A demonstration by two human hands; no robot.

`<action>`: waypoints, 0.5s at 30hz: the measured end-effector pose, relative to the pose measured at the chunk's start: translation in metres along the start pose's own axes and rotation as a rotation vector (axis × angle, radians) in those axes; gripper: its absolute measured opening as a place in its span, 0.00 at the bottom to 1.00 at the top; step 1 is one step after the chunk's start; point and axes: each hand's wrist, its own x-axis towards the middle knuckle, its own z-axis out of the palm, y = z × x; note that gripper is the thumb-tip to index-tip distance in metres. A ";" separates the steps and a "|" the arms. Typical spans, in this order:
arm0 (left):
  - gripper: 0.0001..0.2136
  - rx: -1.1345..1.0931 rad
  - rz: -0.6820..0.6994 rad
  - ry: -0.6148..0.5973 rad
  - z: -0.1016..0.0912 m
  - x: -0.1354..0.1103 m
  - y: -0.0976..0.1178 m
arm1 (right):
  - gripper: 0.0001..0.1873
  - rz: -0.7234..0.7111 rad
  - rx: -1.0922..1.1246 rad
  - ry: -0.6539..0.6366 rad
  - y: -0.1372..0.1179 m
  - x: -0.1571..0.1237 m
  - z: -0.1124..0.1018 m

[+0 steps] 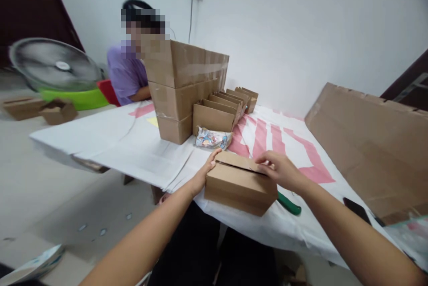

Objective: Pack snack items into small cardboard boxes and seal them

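In front of me on the table's near edge sits a small brown cardboard box [239, 188]. Its top flaps are folded nearly flat, with a dark gap along the seam between them. My left hand [204, 173] grips the box's left end, thumb at the top edge and fingers along the side. With bent fingers, my right hand [276, 169] grips the top flap near the right end; its fingertips are partly hidden. A green-handled tool [289, 203] lies beside the box, its other end hidden. Just beyond the box is a printed plastic packet [213, 138].
Stacked taped cartons [185, 85] stand at the table's left, with a row of open boxes [214, 114] beside them. A person in a purple top [125, 72] sits behind. A large cardboard sheet [371, 143] leans at right, near a dark phone-like object [356, 210]. A fan [55, 65] stands left.
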 end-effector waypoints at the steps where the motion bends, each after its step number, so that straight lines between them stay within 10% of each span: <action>1: 0.30 -0.004 -0.006 -0.004 0.000 0.000 0.001 | 0.05 -0.072 -0.016 -0.016 -0.011 0.012 0.010; 9: 0.28 -0.026 0.033 -0.038 -0.002 0.002 0.002 | 0.07 -0.261 -0.411 -0.093 -0.058 0.058 0.067; 15: 0.28 -0.026 0.019 -0.048 -0.001 0.000 0.004 | 0.09 -0.131 -0.300 0.006 -0.057 0.063 0.074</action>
